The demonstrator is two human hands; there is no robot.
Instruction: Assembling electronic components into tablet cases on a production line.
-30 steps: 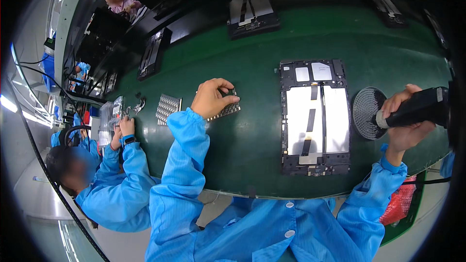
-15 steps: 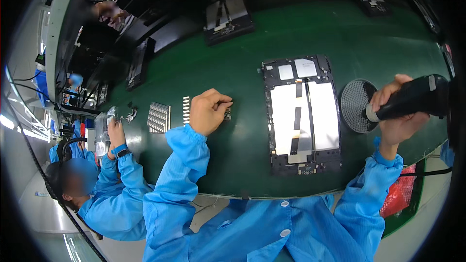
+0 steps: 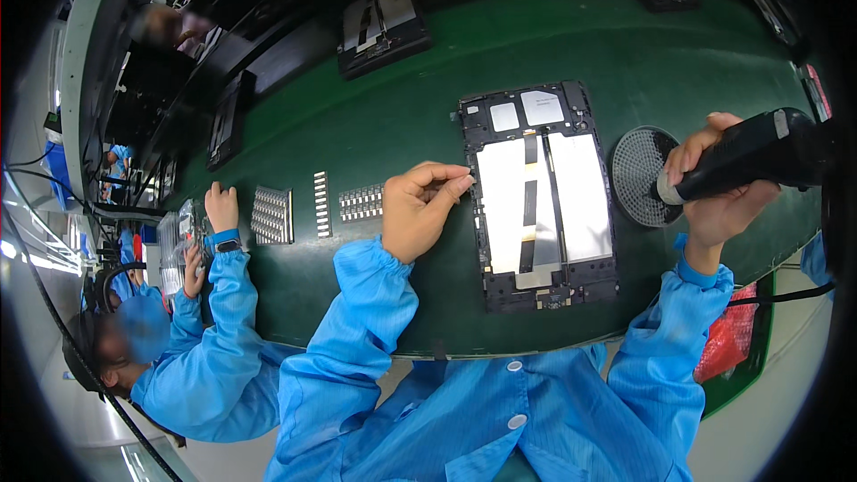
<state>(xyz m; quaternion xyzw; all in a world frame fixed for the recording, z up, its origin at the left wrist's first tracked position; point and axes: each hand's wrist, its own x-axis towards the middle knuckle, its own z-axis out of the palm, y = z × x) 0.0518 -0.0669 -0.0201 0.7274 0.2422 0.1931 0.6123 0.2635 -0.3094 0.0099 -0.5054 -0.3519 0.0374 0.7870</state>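
Observation:
A tablet-like device (image 3: 546, 201) lies opened on the bench before me, with a black frame, bright silver panels and dark ribbon cables. My left hand (image 3: 420, 212) is at its left edge, thumb and forefinger pinched together; whatever lies between them is too small to make out. My right hand (image 3: 721, 201) grips a thick black electric screwdriver (image 3: 745, 156) with a pale collar. Its tip end points at a round, grey, perforated dish (image 3: 638, 177) right of the device. Left of my left hand lie rows of small metallic parts (image 3: 357, 203), partly hidden by that hand.
A narrow strip of parts (image 3: 321, 205) and a slanted-row block (image 3: 272, 216) lie farther left on the green bench (image 3: 420, 303). A co-worker's hand (image 3: 221, 207) is beyond them. Another device (image 3: 384, 31) stands at the back. Red bubble wrap (image 3: 728, 339) sits below right.
My left hand has moved right from the small parts to the device's left edge, uncovering their rows. My right hand keeps its hold on the screwdriver. The co-worker's raised hand has shifted.

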